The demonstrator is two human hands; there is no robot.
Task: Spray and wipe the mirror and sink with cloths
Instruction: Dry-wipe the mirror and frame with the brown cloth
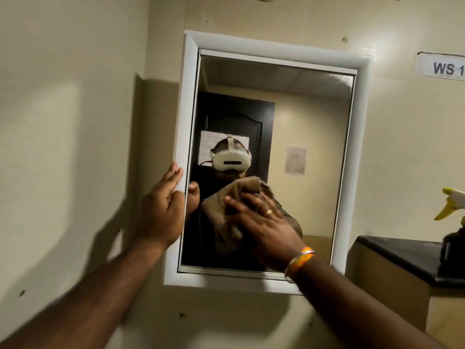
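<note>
A white-framed mirror [302,117] hangs on the beige wall in the middle of the view. My left hand [162,210] grips the frame's left edge about halfway down, thumb wrapped onto the glass side. My right hand [264,222] presses a crumpled brown cloth [219,210] flat against the lower left of the glass; it wears a ring and an orange wristband. The glass reflects the cloth, a dark door and a person wearing a white headset. The sink is out of view.
A spray bottle with a yellow trigger [453,210] stands on a black-topped ledge [402,253] at the right edge. A paper label [442,68] reading "WS 1" is stuck on the wall at upper right.
</note>
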